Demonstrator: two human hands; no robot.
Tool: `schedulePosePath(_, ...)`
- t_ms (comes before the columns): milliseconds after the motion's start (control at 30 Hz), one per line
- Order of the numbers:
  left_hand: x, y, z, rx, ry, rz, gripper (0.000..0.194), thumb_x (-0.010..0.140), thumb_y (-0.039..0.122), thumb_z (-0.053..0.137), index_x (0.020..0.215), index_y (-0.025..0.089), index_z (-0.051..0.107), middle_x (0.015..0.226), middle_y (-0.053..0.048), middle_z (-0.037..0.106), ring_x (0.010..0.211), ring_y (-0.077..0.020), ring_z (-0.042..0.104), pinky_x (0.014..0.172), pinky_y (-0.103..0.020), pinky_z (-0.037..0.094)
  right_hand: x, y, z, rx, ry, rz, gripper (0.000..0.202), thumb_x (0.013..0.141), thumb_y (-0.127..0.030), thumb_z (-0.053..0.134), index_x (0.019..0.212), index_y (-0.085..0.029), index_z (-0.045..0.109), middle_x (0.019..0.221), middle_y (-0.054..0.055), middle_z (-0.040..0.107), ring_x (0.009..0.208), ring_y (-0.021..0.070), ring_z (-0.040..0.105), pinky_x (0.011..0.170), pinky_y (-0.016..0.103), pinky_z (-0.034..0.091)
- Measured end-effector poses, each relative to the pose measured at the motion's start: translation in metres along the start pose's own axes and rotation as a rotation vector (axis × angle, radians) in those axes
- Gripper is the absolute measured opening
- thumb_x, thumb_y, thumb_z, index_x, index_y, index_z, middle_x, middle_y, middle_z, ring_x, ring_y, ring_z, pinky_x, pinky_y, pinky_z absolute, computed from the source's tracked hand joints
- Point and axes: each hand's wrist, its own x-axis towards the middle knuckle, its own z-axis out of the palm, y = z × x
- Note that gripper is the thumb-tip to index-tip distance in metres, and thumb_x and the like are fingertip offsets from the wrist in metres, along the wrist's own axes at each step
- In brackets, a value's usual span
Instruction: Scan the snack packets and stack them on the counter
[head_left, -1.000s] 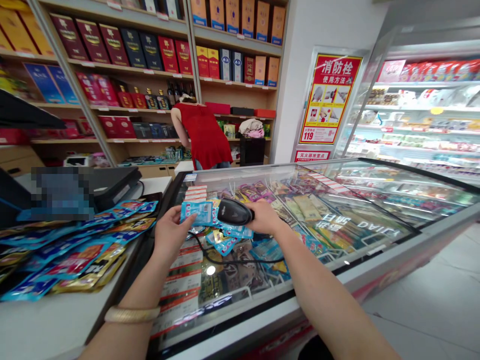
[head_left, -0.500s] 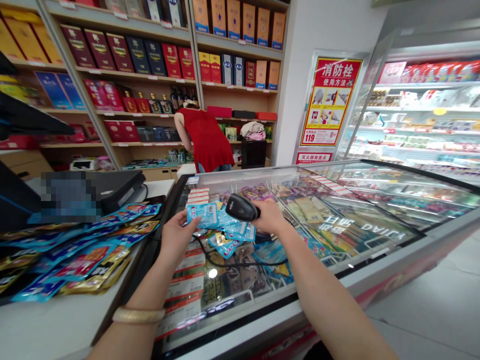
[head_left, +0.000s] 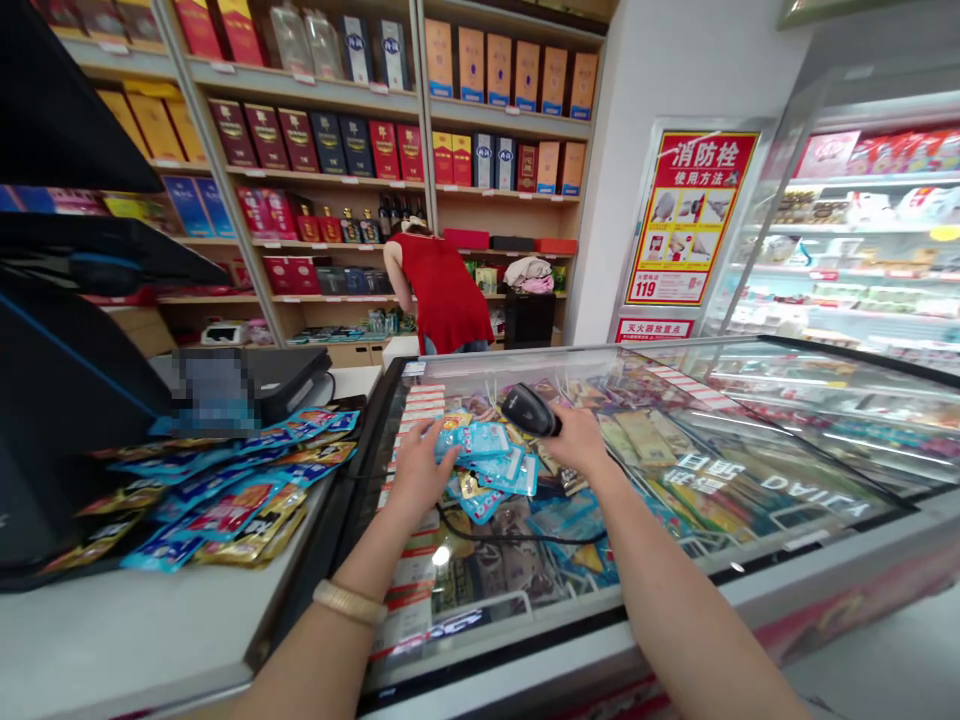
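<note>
Over the glass top of a chest freezer (head_left: pixel 480 590), my right hand (head_left: pixel 579 440) is wrapped round the handle of a black barcode scanner (head_left: pixel 529 410), its head pointing left. My left hand (head_left: pixel 424 462) pinches a light blue packet (head_left: pixel 450 440) at the left end of a small pile. Several more blue packets (head_left: pixel 514 468) overlap on the glass beneath the scanner. The scanner's black cable (head_left: pixel 517 538) curves across the glass below the pile.
On the counter (head_left: pixel 187 625) at left lie many blue and gold packets (head_left: pixel 247 510), beside a black monitor and a dark device (head_left: pixel 289 375). A person in red (head_left: pixel 454 290) bends at the shelves behind. A refrigerated display (head_left: pixel 870 240) stands at right.
The view has shifted left, so the scene sits further right. My left hand has lowered its packet onto the pile. The scanner remains in my right hand, close to the packets.
</note>
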Motion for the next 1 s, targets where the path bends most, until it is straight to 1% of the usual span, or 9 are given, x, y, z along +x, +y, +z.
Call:
schedulePosePath(167, 0.001, -0.005, -0.032, 0.100, 0.100, -0.086, 0.044, 0.082, 0.033, 0.057, 0.124, 0.021, 0.066, 0.122, -0.013, 0.064, 0.115, -0.0292, 0.060, 0.102, -0.046, 0.048, -0.001, -0.001, -0.001, -0.021, -0.018, -0.012, 0.034, 0.077, -0.036, 0.067, 0.108, -0.025, 0.074, 0.088, 0.006, 0.078, 0.087, 0.0266, 0.072, 0.078, 0.030, 0.046)
schedulePosePath(233, 0.001, -0.008, -0.050, 0.172, 0.128, -0.169, 0.045, 0.083, 0.032, 0.056, 0.125, 0.020, 0.065, 0.123, -0.014, 0.064, 0.115, -0.0306, 0.060, 0.101, -0.048, 0.047, -0.002, -0.001, 0.000, -0.027, -0.018, -0.018, 0.036, 0.076, -0.035, 0.067, 0.109, -0.025, 0.074, 0.090, 0.006, 0.078, 0.086, 0.0265, 0.072, 0.077, 0.030, 0.045)
schedulePosePath(333, 0.000, -0.015, -0.077, 0.336, 0.146, -0.346, 0.048, 0.083, 0.032, 0.054, 0.128, 0.018, 0.065, 0.127, -0.019, 0.062, 0.116, -0.0373, 0.059, 0.098, -0.055, 0.046, -0.003, 0.000, 0.003, -0.037, -0.023, -0.026, 0.034, 0.075, -0.032, 0.067, 0.107, -0.024, 0.074, 0.090, 0.007, 0.078, 0.085, 0.0267, 0.071, 0.076, 0.031, 0.045)
schedulePosePath(433, -0.003, -0.026, -0.095, 0.472, 0.153, -0.478, 0.048, 0.081, 0.035, 0.056, 0.126, 0.021, 0.066, 0.128, -0.020, 0.062, 0.113, -0.0402, 0.060, 0.093, -0.056, 0.046, -0.003, 0.000, 0.007, -0.029, -0.028, -0.043, 0.027, 0.076, -0.031, 0.067, 0.100, -0.024, 0.075, 0.088, 0.006, 0.078, 0.083, 0.0265, 0.071, 0.075, 0.031, 0.044)
schedulePosePath(500, -0.005, -0.032, -0.100, 0.538, 0.140, -0.508, 0.046, 0.078, 0.036, 0.058, 0.120, 0.022, 0.069, 0.125, -0.020, 0.064, 0.111, -0.0404, 0.060, 0.091, -0.055, 0.046, -0.003, 0.000, 0.009, -0.023, -0.031, -0.058, 0.023, 0.076, -0.033, 0.067, 0.096, -0.024, 0.075, 0.087, 0.006, 0.077, 0.083, 0.0262, 0.070, 0.073, 0.030, 0.043)
schedulePosePath(600, -0.005, -0.038, -0.099, 0.613, 0.069, -0.511, 0.042, 0.075, 0.036, 0.059, 0.113, 0.020, 0.071, 0.120, -0.021, 0.066, 0.110, -0.0406, 0.060, 0.090, -0.055, 0.046, -0.003, -0.001, 0.011, -0.022, -0.043, -0.098, 0.022, 0.077, -0.034, 0.067, 0.095, -0.024, 0.074, 0.086, 0.006, 0.077, 0.083, 0.0252, 0.070, 0.073, 0.030, 0.042)
schedulePosePath(800, -0.003, -0.035, -0.091, 0.690, -0.006, -0.546, 0.036, 0.081, 0.033, 0.050, 0.100, 0.013, 0.073, 0.118, -0.026, 0.066, 0.113, -0.0412, 0.058, 0.093, -0.057, 0.042, -0.003, -0.007, 0.009, -0.051, -0.058, -0.147, 0.021, 0.076, -0.032, 0.068, 0.095, -0.023, 0.073, 0.088, 0.006, 0.077, 0.082, 0.0242, 0.070, 0.077, 0.030, 0.042)
schedulePosePath(900, -0.003, -0.035, -0.090, 0.703, -0.008, -0.546, 0.039, 0.084, 0.035, 0.047, 0.097, 0.010, 0.074, 0.116, -0.027, 0.067, 0.112, -0.0407, 0.059, 0.092, -0.056, 0.043, -0.004, -0.009, 0.007, -0.051, -0.060, -0.151, 0.022, 0.076, -0.031, 0.067, 0.096, -0.023, 0.073, 0.090, 0.006, 0.077, 0.083, 0.0243, 0.070, 0.077, 0.030, 0.041)
schedulePosePath(1000, -0.001, -0.035, -0.092, 0.685, 0.045, -0.538, 0.039, 0.086, 0.035, 0.045, 0.092, 0.009, 0.074, 0.106, -0.027, 0.070, 0.105, -0.0396, 0.062, 0.086, -0.052, 0.047, -0.003, -0.010, 0.007, -0.046, -0.064, -0.149, 0.023, 0.076, -0.031, 0.067, 0.096, -0.023, 0.074, 0.087, 0.006, 0.077, 0.083, 0.0244, 0.069, 0.078, 0.030, 0.040)
